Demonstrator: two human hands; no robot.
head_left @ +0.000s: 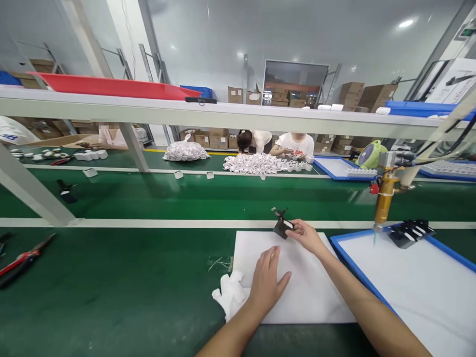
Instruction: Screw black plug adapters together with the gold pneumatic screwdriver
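Right hand is stretched forward, fingertips pinched on a small black part at the far edge of the white foam sheet. The part sits just beyond the fingertips, touching them, with a thin prong sticking up on its far side (detail too small to make out).

Left hand lies flat, palm down on the same sheet, fingers together and straight, thumb splayed out toward the right. It holds nothing. A crumpled white cloth sits just to the outside of the left wrist, at the sheet's near-left corner.

To the right of the right forearm: a blue-rimmed tray with a white liner. More black parts are bunched at its far corner, well apart from the fingers. A brass nozzle hangs above that corner, tip pointing down.

Far left on the green belt: red-handled pliers. Across the line, other people work at piles of white packets.
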